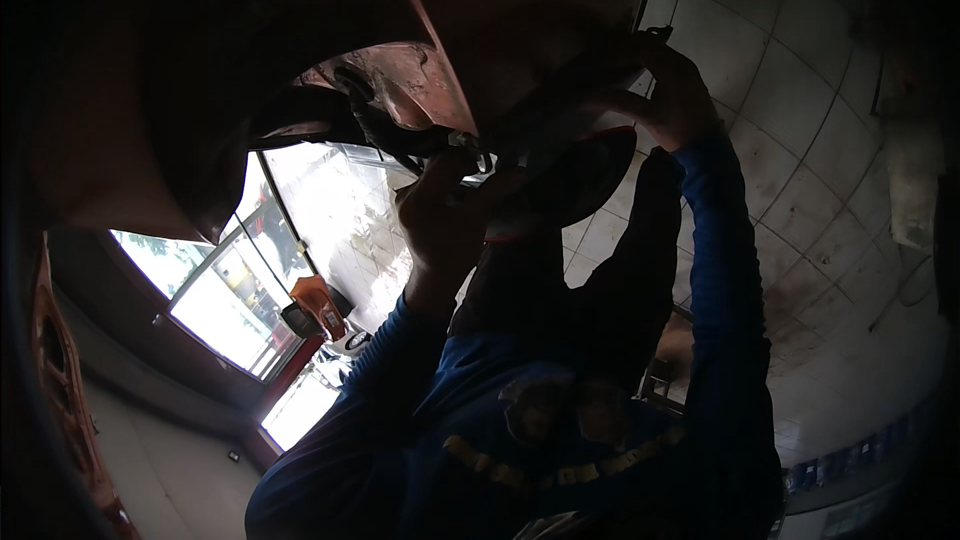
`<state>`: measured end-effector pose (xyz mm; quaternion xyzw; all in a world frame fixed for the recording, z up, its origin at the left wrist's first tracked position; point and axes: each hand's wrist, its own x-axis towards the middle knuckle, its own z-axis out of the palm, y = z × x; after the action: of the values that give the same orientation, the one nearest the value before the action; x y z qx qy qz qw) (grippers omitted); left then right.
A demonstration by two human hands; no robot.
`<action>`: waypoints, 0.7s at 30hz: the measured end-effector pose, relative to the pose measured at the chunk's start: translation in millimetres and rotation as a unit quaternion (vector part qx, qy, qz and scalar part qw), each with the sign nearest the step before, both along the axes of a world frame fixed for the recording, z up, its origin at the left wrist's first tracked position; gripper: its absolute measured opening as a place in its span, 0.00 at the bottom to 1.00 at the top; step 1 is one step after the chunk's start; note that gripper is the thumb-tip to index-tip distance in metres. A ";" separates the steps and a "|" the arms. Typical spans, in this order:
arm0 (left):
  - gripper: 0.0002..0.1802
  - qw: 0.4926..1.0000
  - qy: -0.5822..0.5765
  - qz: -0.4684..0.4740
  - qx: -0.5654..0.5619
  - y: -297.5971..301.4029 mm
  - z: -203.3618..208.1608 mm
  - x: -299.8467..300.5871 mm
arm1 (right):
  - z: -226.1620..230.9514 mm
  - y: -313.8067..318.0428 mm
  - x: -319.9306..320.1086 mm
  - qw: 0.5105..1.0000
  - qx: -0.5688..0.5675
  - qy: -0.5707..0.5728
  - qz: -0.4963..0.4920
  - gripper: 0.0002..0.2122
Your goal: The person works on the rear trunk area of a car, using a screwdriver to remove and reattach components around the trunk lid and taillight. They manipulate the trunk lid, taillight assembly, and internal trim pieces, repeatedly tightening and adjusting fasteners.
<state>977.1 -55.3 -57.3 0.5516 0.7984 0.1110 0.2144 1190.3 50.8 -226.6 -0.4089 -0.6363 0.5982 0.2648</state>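
Note:
A dark, rounded part with a thin red edge (590,185) is held up against the reddish car body (400,80). My right hand (675,95) grips its far right end, with the thumb and fingers bent around it. At its left side my left hand (440,210) is closed, fingers bent up by a small shiny piece (484,156) under the panel's edge. What those fingers hold is lost in shadow. Dark hoses or cables (375,120) run down inside the opening in the body, next to my left fingertips.
Pale floor tiles (790,130), stained in places, spread out on the right. A bright window (240,310) lies at the left, with an orange object (318,305) beside it. Another reddish panel with cut-outs (65,380) stands at the far left edge.

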 end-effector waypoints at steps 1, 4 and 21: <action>0.19 1.000 -0.008 -0.003 0.001 0.6 -0.3 -1.4 | -0.7 4.1 -0.5 0.998 -0.063 0.026 0.002 0.26; 0.19 0.997 -0.077 0.003 0.015 -4.5 0.4 -5.0 | 6.9 9.1 -0.4 0.999 -0.051 0.000 0.017 0.22; 0.15 0.960 -0.149 -0.195 0.133 7.5 -5.2 -27.8 | 126.5 4.4 -23.6 0.974 0.163 -0.012 0.157 0.13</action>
<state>949.3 -47.7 -62.6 0.6976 0.6123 0.2532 0.2726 1166.6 55.2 -100.0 -0.2622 -0.7850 0.5152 0.2228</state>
